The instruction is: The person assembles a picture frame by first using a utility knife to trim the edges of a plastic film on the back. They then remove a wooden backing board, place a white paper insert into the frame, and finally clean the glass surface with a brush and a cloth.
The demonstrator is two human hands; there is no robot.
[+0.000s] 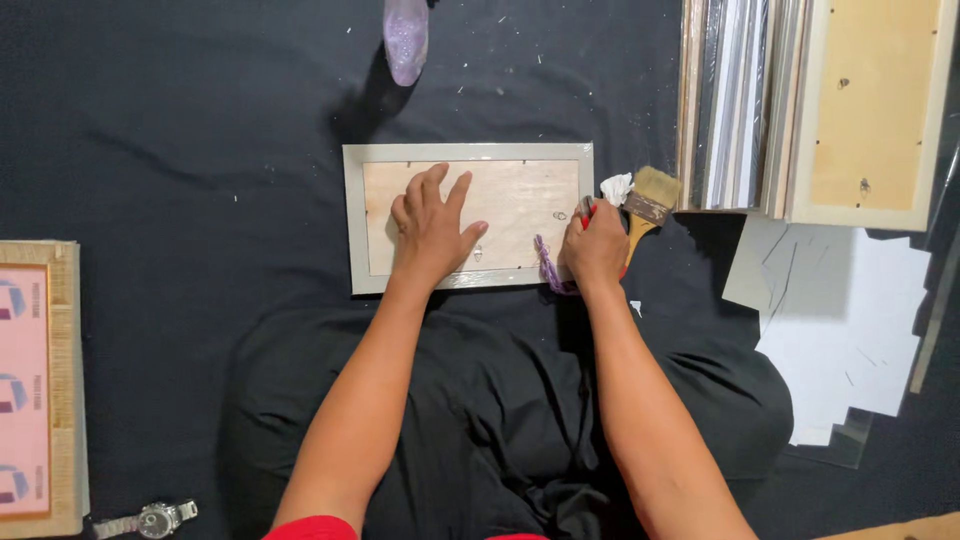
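Note:
A grey picture frame [355, 215] lies face down on the black cloth, its plywood backing [520, 205] showing. My left hand [432, 228] rests flat on the backing with fingers spread, pressing it down. My right hand [596, 245] sits at the frame's right edge, closed around a small red-handled tool [586, 210] whose tip touches the frame. A purple cord [548, 265] hangs from the frame's lower edge beside that hand.
A paint brush [650, 200] and a crumpled white scrap [616, 187] lie right of the frame. Stacked frames [800, 100] stand at top right, white sheets [850, 310] below them. Another frame [40, 390] and a wristwatch [150, 520] lie at left. A purple object [405, 38] is at top.

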